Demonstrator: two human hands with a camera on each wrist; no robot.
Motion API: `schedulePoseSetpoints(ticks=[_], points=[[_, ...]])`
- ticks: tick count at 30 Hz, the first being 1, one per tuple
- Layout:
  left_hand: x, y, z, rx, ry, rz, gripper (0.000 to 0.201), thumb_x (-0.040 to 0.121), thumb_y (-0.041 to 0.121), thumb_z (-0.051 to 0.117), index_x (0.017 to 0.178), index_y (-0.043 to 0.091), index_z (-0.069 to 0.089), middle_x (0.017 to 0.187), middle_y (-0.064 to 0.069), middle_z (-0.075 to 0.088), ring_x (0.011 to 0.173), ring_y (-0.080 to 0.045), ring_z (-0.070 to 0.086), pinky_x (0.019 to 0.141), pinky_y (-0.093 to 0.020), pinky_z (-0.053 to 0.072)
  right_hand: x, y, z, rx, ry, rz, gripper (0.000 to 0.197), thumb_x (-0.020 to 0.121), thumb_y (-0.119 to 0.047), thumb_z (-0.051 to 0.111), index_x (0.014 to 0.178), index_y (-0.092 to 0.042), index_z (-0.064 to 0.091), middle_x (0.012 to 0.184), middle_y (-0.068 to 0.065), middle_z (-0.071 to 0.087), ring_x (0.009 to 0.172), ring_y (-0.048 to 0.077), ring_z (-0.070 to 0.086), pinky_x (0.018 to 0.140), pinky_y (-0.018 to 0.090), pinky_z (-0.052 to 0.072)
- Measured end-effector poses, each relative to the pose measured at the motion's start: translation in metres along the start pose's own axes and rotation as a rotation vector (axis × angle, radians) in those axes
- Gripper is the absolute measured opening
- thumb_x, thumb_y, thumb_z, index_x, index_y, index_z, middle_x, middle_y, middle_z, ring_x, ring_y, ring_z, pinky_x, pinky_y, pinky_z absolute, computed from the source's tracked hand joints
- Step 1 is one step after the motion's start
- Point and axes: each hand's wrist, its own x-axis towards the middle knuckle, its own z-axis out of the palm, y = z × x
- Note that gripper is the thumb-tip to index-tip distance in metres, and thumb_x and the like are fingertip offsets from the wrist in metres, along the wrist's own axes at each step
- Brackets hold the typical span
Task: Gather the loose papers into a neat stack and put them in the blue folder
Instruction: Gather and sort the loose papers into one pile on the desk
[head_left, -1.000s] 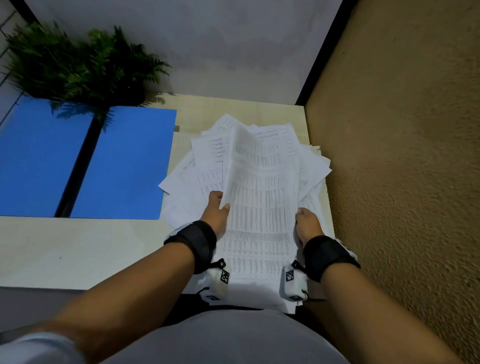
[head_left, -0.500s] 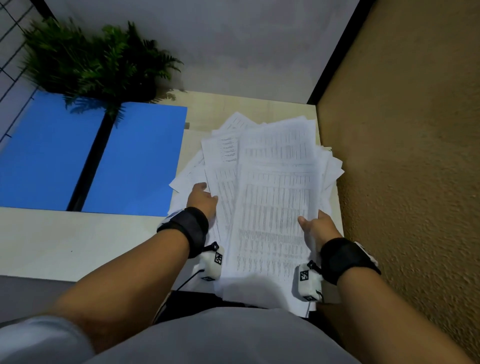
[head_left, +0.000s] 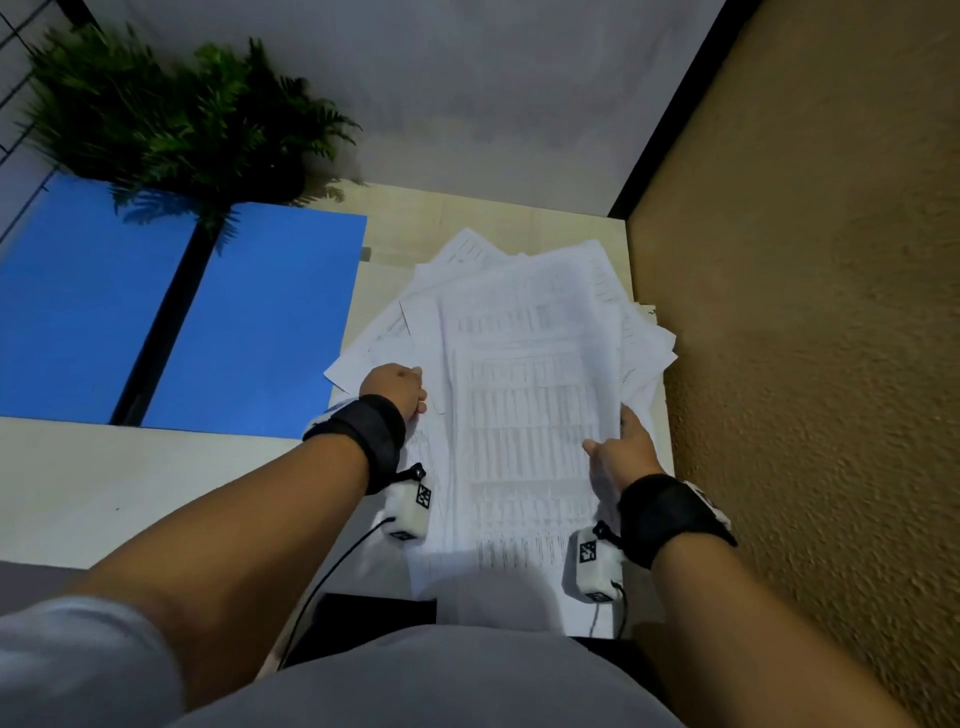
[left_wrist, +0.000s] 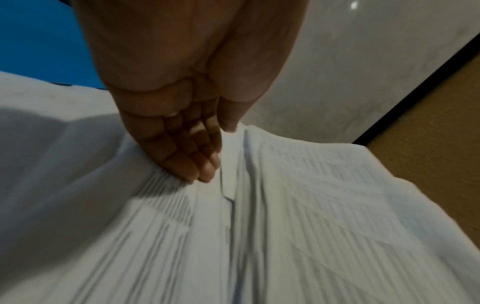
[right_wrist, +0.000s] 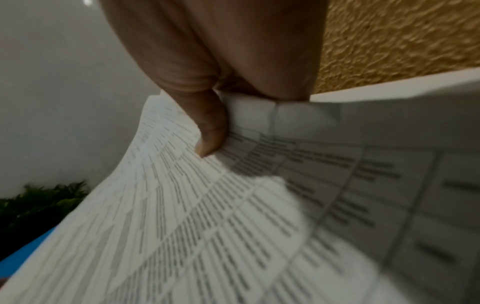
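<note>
Loose papers (head_left: 524, 395) lie fanned at the desk's (head_left: 104, 493) right edge, right hand (head_left: 621, 452) pinching top sheets, left hand (head_left: 395, 389) flat-fingered against them; squaring edges inward should precede moving to the open blue folder (head_left: 260, 322) at the desk's left.

Head view: high, looking steeply down over both forearms at desk (head_left: 156, 483). Wrist views: very close, low, looking along fingers. All three share printed papers (head_left: 524, 395) (left_wrist: 311, 205) (right_wrist: 233, 226); blue folder (head_left: 260, 312) (left_wrist: 39, 37) (right_wrist: 26, 246) at edges.
</note>
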Motion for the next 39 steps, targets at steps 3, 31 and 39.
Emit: schedulePoseSetpoints(ticks=[3,31,39], points=[[0.011,0.018,0.004,0.410,0.064,0.107,0.034,0.092,0.034,0.059,0.096,0.001,0.064,0.094,-0.020,0.068,0.075,-0.028,0.063,0.070,-0.032,0.053,0.008,0.012,-0.016,-0.002,0.141,0.063,0.049,0.092,0.014,0.040,0.135,-0.007,0.050,0.106,0.009,0.060,0.101,0.027,0.055,0.097,0.030,0.041],[-0.032,0.035,-0.057,1.185,-0.058,0.403,0.018,0.097,0.018,0.045,0.101,0.007,0.059,0.116,-0.017,0.062,0.103,-0.034,0.059,0.078,-0.035,0.042,0.029,0.011,-0.003,-0.063,0.120,0.078,0.044,0.096,-0.026,0.052,0.137,-0.010,0.046,0.127,0.016,0.058,0.115,0.035,0.056,0.105,0.051,0.043],[-0.014,0.016,-0.010,0.975,-0.145,0.343,0.038,0.102,0.019,0.042,0.134,0.000,0.048,0.138,-0.021,0.053,0.125,-0.037,0.051,0.099,-0.035,0.039,0.013,0.005,0.006,0.174,0.026,0.051,0.044,0.099,-0.031,0.048,0.142,-0.022,0.042,0.128,0.007,0.059,0.114,0.029,0.058,0.103,0.050,0.045]])
